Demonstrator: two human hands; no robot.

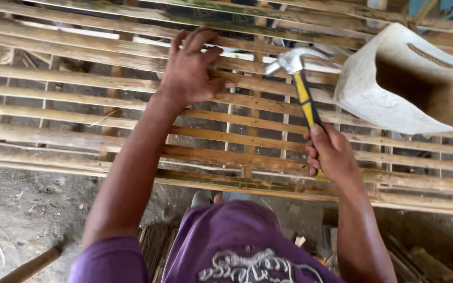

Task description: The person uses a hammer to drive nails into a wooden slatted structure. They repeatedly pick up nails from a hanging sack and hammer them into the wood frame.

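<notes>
1. Bamboo slat panel: long horizontal split strips laid across thinner crosspieces, gaps between strips; spans the full width of the view, raised above a dirt floor.
2. Left hand: palm down, fingers spread and slightly curled, resting on the upper slats near the panel's middle. Grip released, nothing enclosed. Whether anything small sits under the fingertips cannot be told.
3. Right hand: grip clenched around the lower end of a hammer handle, thumb along the shaft.
4. Hammer: yellow-and-black handle, steel claw head. Head is up and left of the right hand, just beside the left hand's fingertips, over the upper slats. Contact between head and slat cannot be told.
5. Pale, worn open-topped container lies tilted on the slats, right of the hammer head, apart from both hands.
6. Purple shirt fills the lower centre; a wooden stick lies on the floor, lower left.
</notes>
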